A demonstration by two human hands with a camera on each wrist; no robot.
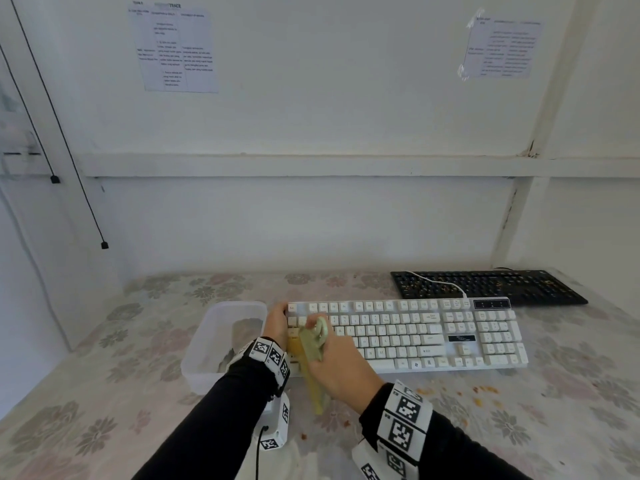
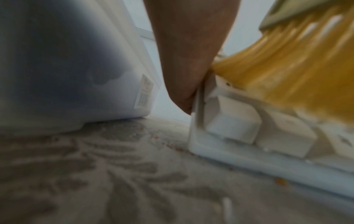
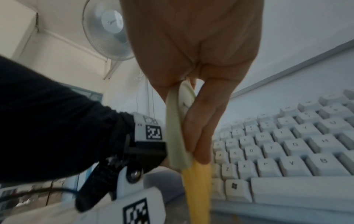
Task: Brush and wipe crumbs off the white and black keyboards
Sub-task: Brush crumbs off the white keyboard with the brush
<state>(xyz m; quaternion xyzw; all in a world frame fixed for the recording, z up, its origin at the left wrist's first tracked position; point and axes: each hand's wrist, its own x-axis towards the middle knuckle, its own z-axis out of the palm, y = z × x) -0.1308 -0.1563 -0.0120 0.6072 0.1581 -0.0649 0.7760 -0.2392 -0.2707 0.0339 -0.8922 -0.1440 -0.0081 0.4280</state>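
The white keyboard (image 1: 415,336) lies across the middle of the table. My left hand (image 1: 277,323) grips its left end, fingers against the side wall (image 2: 197,121). My right hand (image 1: 337,363) holds a brush (image 1: 311,344) by its pale green handle (image 3: 176,136). The yellow bristles (image 2: 287,68) sweep over the keys at the keyboard's left end and look blurred. The black keyboard (image 1: 485,285) lies behind at the right, with crumbs among its keys.
A clear plastic tub (image 1: 221,341) holding a grey cloth stands just left of the white keyboard. Orange crumbs (image 1: 485,389) dot the flowered tablecloth in front of it. A white cable (image 1: 440,282) crosses the black keyboard. A wall stands close behind.
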